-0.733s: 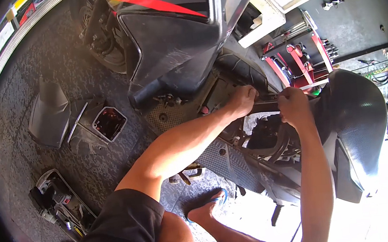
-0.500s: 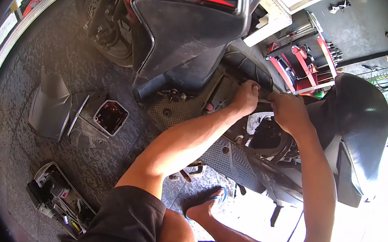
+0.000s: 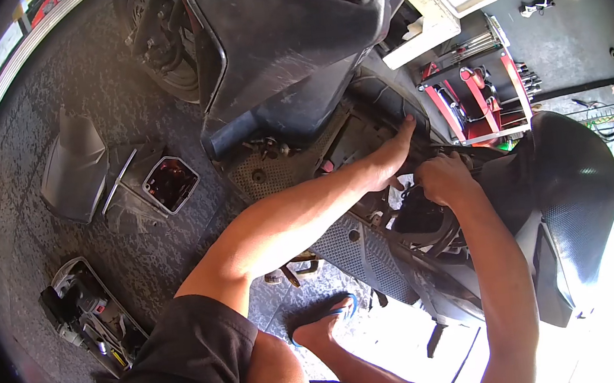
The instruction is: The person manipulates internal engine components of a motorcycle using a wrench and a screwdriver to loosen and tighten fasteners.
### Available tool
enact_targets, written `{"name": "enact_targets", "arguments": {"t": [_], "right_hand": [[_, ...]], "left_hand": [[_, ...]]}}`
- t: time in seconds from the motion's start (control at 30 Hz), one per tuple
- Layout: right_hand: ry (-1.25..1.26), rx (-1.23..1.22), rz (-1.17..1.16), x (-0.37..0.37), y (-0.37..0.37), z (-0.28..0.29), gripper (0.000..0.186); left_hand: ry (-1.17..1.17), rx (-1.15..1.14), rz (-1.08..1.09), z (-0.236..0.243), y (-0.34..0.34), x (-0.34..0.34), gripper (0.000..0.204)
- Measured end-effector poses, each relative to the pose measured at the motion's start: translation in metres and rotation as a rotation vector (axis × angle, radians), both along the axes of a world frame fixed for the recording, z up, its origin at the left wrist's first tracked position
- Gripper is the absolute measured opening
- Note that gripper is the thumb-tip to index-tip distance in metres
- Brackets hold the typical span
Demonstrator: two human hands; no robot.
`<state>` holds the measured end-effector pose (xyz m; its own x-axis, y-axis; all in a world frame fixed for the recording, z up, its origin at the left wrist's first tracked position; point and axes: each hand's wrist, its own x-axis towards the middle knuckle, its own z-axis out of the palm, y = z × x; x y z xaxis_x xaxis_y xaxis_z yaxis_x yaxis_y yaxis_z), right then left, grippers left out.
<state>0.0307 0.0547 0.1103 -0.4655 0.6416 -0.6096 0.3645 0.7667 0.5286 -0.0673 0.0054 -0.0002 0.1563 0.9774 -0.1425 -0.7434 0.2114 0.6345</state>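
A scooter stands before me with its middle opened up, the metal frame [image 3: 439, 241] and the dark cavity inside showing. My left hand [image 3: 391, 162] reaches over the footboard beside that opening. Its thumb and a finger point apart, nothing shows between them, and its other fingers are partly hidden. Close by on the right, my right hand [image 3: 446, 178] is closed at the upper edge of the opening, in front of the black seat [image 3: 572, 186]. Whatever its fingers grip is hidden from view. Under my left forearm runs the textured footboard [image 3: 366, 252].
Removed grey panels [image 3: 76, 171] and a part with an amber-dark inside [image 3: 172, 185] lie on the floor at left. Nearer me is a tool tray [image 3: 95, 311]. A red tool rack [image 3: 476, 95] stands at the far right, near a white box [image 3: 424, 26].
My right hand has shifted left and down a little, deeper over the opening. My left hand's fingers have come apart and turned, its thumb now pointing away from me. The view tilts slightly.
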Motion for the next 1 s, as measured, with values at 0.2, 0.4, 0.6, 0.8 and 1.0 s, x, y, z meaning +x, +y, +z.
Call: {"name": "enact_targets", "arguments": {"t": [0.2, 0.4, 0.6, 0.8, 1.0], "right_hand": [[-0.045, 0.026, 0.028, 0.003, 0.003, -0.007, 0.021], [-0.027, 0.043, 0.107, 0.006, 0.004, -0.011, 0.021], [0.026, 0.065, 0.121, 0.013, 0.009, -0.013, 0.023], [-0.034, 0.105, 0.143, 0.011, 0.005, -0.013, 0.025], [0.013, 0.088, 0.118, 0.009, 0.002, -0.014, 0.021]], "left_hand": [[0.058, 0.064, -0.032, -0.011, 0.005, 0.012, 0.117], [0.143, 0.114, 0.005, -0.009, -0.002, 0.015, 0.115], [0.085, 0.171, -0.064, 0.001, -0.012, 0.022, 0.112], [0.116, 0.240, -0.008, -0.017, -0.001, 0.031, 0.100], [0.079, 0.265, 0.004, -0.013, -0.006, 0.031, 0.098]]}}
